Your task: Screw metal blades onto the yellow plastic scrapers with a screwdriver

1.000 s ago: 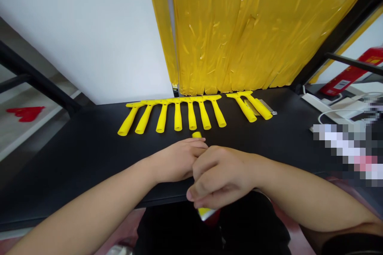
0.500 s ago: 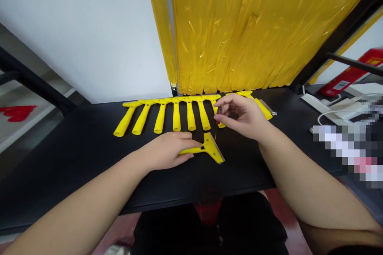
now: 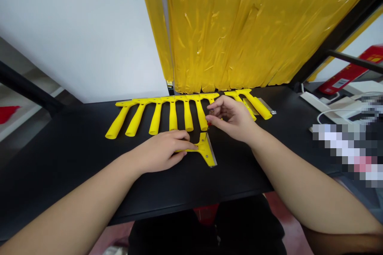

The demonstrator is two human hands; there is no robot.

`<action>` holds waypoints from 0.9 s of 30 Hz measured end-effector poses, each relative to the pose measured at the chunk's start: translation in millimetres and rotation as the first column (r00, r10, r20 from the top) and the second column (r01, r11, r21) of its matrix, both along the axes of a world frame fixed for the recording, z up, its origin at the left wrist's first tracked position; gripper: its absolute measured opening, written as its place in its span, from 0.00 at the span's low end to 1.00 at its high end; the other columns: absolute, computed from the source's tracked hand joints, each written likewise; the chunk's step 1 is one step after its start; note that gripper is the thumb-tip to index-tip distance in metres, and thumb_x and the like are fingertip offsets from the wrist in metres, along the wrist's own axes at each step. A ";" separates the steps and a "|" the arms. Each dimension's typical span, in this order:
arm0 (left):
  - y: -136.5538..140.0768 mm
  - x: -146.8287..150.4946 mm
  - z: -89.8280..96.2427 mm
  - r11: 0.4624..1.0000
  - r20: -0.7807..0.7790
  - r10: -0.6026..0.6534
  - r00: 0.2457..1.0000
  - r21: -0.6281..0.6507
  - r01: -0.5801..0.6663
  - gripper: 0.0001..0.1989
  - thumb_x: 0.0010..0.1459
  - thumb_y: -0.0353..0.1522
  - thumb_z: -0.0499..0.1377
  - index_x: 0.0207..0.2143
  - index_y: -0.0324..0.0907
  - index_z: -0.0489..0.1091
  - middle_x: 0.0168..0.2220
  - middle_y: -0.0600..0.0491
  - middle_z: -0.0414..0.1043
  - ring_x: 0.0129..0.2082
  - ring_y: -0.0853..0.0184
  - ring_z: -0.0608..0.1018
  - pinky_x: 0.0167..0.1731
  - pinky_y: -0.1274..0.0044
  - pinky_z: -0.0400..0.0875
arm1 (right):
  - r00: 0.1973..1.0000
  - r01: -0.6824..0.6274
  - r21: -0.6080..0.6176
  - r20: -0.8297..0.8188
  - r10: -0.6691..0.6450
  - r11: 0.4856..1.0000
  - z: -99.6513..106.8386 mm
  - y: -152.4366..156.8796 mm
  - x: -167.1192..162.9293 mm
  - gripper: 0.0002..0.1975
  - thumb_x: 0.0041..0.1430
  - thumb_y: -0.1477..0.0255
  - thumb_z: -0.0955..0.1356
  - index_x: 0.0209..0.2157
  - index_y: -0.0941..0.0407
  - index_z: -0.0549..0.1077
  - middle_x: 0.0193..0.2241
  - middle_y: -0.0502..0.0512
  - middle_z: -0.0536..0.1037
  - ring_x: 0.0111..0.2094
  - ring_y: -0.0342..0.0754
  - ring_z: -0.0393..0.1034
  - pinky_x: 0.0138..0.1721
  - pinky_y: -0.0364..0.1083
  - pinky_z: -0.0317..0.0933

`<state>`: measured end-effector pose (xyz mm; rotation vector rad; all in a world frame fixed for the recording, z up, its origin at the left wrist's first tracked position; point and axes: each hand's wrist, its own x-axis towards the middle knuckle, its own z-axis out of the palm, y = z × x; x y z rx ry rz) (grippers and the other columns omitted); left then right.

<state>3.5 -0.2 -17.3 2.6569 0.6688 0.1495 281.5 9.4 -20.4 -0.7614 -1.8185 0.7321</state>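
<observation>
A yellow scraper [image 3: 206,154] with a metal blade along its wide head lies on the black table [image 3: 239,171]. My left hand [image 3: 164,149] is closed round its handle and presses it to the surface. My right hand [image 3: 231,117] pinches a small screwdriver [image 3: 209,123] with a red and dark handle. Its thin shaft points down at the upper of the two screws on the scraper head; whether the tip sits in the screw is too small to tell.
Several yellow scrapers [image 3: 155,118] stand in a row behind my hands, handles towards me. More scrapers [image 3: 259,108] lie behind my right hand, with a metal blade showing. At the right are a white power strip [image 3: 314,105], cables and a red box [image 3: 350,71]. Yellow plastic sheeting [image 3: 227,32] hangs behind.
My right hand has brought the screwdriver left, from beside the scraper's blade edge to over the upper screw. My left hand still holds the scraper. The whole view has shifted slightly.
</observation>
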 end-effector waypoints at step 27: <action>7.7 -0.1 -11.7 0.998 0.106 -0.031 0.994 -0.049 0.036 0.21 0.71 0.27 0.58 0.61 0.54 0.75 0.49 0.51 0.79 0.50 0.62 0.79 0.52 0.69 0.74 | 0.996 0.085 0.036 0.007 -0.085 0.996 -4.2 -2.2 -5.8 0.10 0.64 0.67 0.76 0.42 0.51 0.74 0.34 0.50 0.75 0.32 0.46 0.74 0.32 0.47 0.72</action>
